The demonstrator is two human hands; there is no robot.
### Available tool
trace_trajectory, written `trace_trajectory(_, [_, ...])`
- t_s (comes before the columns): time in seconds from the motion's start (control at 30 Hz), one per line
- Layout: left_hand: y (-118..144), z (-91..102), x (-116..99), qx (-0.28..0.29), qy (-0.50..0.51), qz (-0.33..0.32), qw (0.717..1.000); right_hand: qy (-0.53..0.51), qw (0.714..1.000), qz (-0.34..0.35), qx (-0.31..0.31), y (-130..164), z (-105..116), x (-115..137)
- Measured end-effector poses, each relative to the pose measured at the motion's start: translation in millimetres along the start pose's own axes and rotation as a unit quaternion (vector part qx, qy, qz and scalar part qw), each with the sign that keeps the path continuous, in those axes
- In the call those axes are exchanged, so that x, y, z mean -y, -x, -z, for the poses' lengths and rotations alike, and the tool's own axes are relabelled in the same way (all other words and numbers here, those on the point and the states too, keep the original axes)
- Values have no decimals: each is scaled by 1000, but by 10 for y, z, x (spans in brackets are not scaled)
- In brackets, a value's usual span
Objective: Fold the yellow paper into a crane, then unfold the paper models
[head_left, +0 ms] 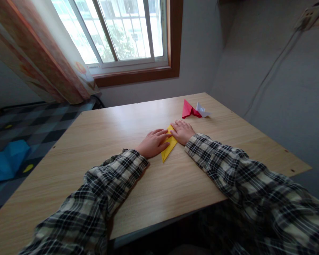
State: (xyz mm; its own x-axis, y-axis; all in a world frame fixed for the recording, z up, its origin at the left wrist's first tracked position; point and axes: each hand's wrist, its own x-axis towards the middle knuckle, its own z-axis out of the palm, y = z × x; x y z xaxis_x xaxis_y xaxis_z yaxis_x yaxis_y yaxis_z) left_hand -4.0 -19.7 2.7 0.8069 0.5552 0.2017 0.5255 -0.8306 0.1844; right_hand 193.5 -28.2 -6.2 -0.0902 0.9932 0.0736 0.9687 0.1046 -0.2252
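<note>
A folded piece of yellow paper [170, 144] lies on the wooden table, its pointed end toward me. My left hand [154, 142] rests on its left side, fingers stretched out across the paper. On the upper right edge of the paper lies my right hand [183, 131], palm down with fingers extended. Both hands press on the sheet without gripping it. Part of the paper's far end is hidden under the fingers.
Beyond my right hand stand a red folded paper [189, 109] and a white folded paper [202, 110], touching or nearly so. The table [117, 124] has its far edge near the wall and window. At left, a blue folded paper [9, 159] lies on a checked cloth.
</note>
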Motion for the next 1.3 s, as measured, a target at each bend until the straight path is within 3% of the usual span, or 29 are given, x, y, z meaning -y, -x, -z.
trace_trajectory(0.5, [56, 68, 155, 82, 31, -21, 996, -4, 1000, 4, 4, -9, 4, -11])
trace_trajectory(0.87, [54, 128, 88, 119, 32, 2, 992, 0, 1000, 5, -1, 0, 14, -12])
trace_trajectory(1.07, [56, 110, 91, 113, 33, 4, 993, -5, 1000, 21, -9, 4, 17, -28])
trace_trajectory(1.3, [39, 58, 16, 60, 18, 44, 997, -14, 999, 27, -18, -4, 6, -37])
